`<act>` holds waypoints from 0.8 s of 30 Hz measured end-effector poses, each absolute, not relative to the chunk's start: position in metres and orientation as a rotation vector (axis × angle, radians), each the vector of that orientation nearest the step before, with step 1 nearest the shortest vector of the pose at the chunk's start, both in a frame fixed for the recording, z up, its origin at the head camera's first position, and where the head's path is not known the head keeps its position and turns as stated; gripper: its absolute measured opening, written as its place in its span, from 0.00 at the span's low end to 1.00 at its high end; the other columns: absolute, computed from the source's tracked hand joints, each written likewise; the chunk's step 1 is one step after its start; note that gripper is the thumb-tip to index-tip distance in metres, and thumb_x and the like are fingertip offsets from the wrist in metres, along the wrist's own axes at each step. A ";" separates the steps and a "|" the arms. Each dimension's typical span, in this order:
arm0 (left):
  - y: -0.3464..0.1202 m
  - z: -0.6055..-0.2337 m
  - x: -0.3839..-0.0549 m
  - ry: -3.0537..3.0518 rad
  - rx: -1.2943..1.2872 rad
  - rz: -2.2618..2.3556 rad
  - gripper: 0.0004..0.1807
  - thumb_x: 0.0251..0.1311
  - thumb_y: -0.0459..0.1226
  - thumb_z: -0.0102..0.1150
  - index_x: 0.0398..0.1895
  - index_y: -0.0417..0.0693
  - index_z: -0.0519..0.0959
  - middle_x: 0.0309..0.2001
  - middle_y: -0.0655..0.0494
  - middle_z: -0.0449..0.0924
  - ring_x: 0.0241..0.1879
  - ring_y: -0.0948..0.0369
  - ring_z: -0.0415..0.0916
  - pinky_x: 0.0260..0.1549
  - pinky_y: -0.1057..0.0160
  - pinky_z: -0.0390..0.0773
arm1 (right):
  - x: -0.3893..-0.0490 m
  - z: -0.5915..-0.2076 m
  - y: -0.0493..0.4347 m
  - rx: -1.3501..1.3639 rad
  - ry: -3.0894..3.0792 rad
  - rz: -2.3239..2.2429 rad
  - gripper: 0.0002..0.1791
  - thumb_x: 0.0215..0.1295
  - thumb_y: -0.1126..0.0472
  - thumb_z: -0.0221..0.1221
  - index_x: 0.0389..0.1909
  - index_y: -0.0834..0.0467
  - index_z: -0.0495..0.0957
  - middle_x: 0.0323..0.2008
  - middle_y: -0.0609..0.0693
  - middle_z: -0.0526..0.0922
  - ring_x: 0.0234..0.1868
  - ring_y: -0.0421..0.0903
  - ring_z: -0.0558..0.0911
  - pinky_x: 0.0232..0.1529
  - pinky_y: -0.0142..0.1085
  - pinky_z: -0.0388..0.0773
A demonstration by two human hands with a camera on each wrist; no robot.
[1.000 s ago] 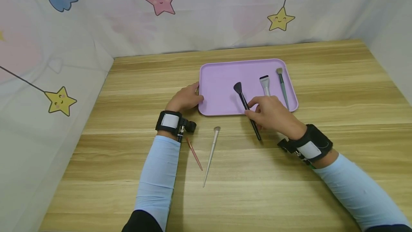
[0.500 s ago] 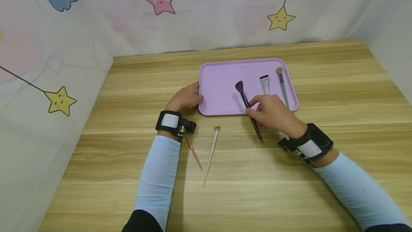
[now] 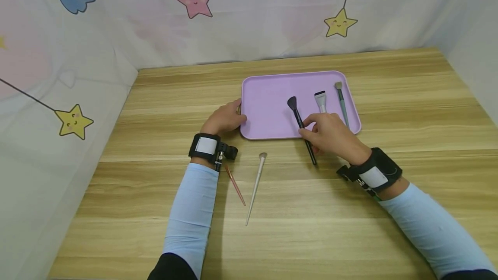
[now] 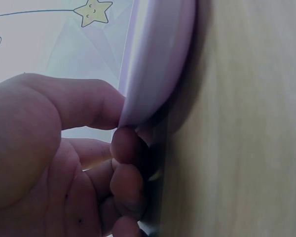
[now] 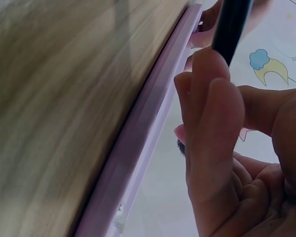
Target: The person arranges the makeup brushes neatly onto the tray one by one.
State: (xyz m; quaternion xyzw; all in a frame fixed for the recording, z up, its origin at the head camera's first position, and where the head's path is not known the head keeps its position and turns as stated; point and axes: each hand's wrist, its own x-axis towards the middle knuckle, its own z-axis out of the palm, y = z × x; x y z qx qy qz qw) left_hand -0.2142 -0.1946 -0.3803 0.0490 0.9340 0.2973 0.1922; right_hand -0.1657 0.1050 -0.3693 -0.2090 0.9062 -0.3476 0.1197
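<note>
My right hand [image 3: 332,137] pinches the handle of a black makeup brush [image 3: 298,118] between thumb and fingers. The brush slants over the front rim of a lilac tray [image 3: 268,98], its dark bristles above the tray floor. In the right wrist view the black handle [image 5: 233,29] rises past the curled fingers. My left hand [image 3: 224,118] grips the tray's left edge; the left wrist view shows the thumb on the rim [image 4: 138,74] and the fingers curled under it. Inside the tray lie a green-handled brush [image 3: 342,103] and a flat pale brush [image 3: 320,100], its lower part hidden by my right hand.
On the wooden table [image 3: 155,211], in front of the tray, lie a white-handled brush [image 3: 256,187] and a thin pinkish brush [image 3: 235,185], partly behind the left wrist camera. A printed curtain [image 3: 249,33] stands along the table's far edge.
My right hand has moved the black brush slightly right and farther over the tray. My left hand keeps its grip on the tray edge.
</note>
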 end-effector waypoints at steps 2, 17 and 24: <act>-0.195 -0.380 -0.214 2.626 0.142 0.832 0.41 0.65 0.41 0.49 0.81 0.44 0.51 0.72 0.45 0.65 0.58 0.49 0.65 0.58 0.53 0.65 | -0.167 -0.370 0.105 -0.612 2.650 -1.020 0.15 0.70 0.61 0.61 0.50 0.69 0.80 0.15 0.47 0.81 0.14 0.45 0.80 0.16 0.36 0.71; -0.199 -0.382 -0.217 2.629 0.157 0.829 0.40 0.65 0.40 0.48 0.81 0.44 0.51 0.73 0.45 0.63 0.59 0.49 0.65 0.61 0.52 0.63 | -0.170 -0.371 0.104 -0.601 2.646 -1.031 0.15 0.70 0.61 0.61 0.50 0.69 0.80 0.15 0.47 0.80 0.14 0.46 0.80 0.16 0.34 0.68; -0.196 -0.384 -0.216 2.632 0.162 0.838 0.41 0.64 0.40 0.49 0.81 0.43 0.53 0.70 0.45 0.67 0.58 0.49 0.66 0.59 0.53 0.65 | -0.172 -0.373 0.106 -0.603 2.662 -1.017 0.15 0.70 0.61 0.61 0.48 0.69 0.81 0.14 0.48 0.80 0.16 0.49 0.81 0.17 0.34 0.69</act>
